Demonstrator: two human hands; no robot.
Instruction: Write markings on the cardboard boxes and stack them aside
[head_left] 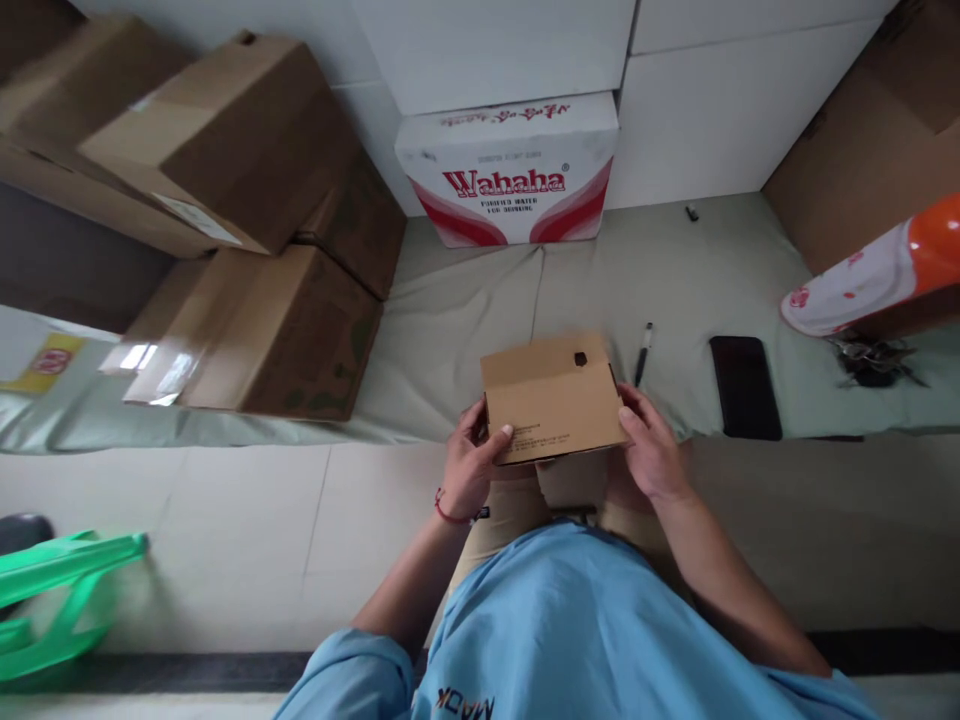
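A small brown cardboard box [551,400] with printed text on its front is held over my lap, at the near edge of a low surface covered by a pale green cloth [465,320]. My left hand [471,470] grips its left end, thumb on the front face. My right hand [651,450] wraps round its right end. The box's lid flap lies closed on top.
A black pen [643,354] and a dark phone [744,386] lie on the cloth right of the box. Large brown cartons [247,240] are stacked at left, a Wahaha water carton [511,170] behind. An orange-capped spray can [870,270] and keys [874,360] at right; green plastic stool [60,600] at lower left.
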